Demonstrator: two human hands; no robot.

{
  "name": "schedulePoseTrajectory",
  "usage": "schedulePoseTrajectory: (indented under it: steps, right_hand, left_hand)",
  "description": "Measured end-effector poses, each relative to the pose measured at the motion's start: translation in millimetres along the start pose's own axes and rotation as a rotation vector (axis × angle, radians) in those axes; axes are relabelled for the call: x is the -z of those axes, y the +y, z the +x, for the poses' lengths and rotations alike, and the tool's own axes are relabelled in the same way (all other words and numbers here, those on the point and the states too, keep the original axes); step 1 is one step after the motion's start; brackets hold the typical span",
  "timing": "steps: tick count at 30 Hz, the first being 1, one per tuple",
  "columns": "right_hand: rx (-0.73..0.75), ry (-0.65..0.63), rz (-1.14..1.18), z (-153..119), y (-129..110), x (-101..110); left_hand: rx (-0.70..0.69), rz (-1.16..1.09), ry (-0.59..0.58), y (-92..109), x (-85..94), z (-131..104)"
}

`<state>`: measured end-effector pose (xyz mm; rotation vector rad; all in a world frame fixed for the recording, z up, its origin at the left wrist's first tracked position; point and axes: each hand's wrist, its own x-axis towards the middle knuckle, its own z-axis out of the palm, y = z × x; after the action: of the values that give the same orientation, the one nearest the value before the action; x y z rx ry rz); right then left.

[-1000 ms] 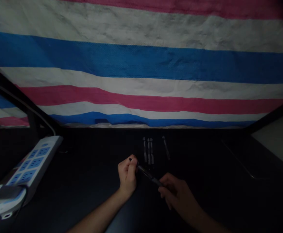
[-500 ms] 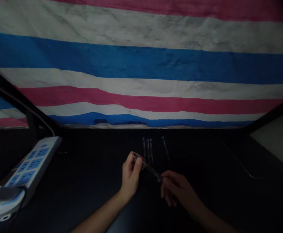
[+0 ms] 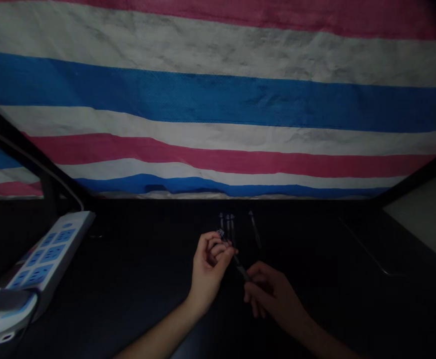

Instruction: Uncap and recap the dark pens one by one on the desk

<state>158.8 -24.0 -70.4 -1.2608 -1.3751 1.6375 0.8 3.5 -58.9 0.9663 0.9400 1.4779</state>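
My left hand (image 3: 207, 274) is closed, its thumb and fingers pinching the upper part of a slim dark pen (image 3: 241, 270). The pen's far tip pokes out above the fingers, too dim to show detail. Lower down, my right hand (image 3: 276, 296) grips the other end between thumb and forefinger. The pen slants down to the right between both hands. Just beyond my left fingers, three similar pens (image 3: 228, 223) lie side by side on the black table (image 3: 146, 279), partly hidden by the hand. Another pen (image 3: 254, 228) lies apart to their right.
A white power strip (image 3: 59, 244) runs along the left side, with a white plug or adapter (image 3: 6, 311) and a dark cable at its near end. Striped red, white and blue sheeting (image 3: 218, 99) hangs behind the table. Dark frame bars (image 3: 23, 149) slope at the sides.
My left hand has shifted right along the pen, and its far tip now shows above the fingers. My right hand has moved slightly left and down, still holding the lower end.
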Motion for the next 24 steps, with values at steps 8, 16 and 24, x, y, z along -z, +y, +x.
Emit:
schedulePoseTrajectory:
  steps: [8,16,24]
  right_hand:
    - [0.028,-0.019,0.058,0,2,3]
    - [0.015,-0.021,0.085,3,3,5]
    - [0.012,-0.014,0.072,3,-2,4]
  left_hand:
    - [-0.042,0.013,-0.042,5,18.4,23]
    - [-0.05,0.084,-0.088,1,27.7,33]
    - [-0.063,0.101,-0.046,1,31.3,38]
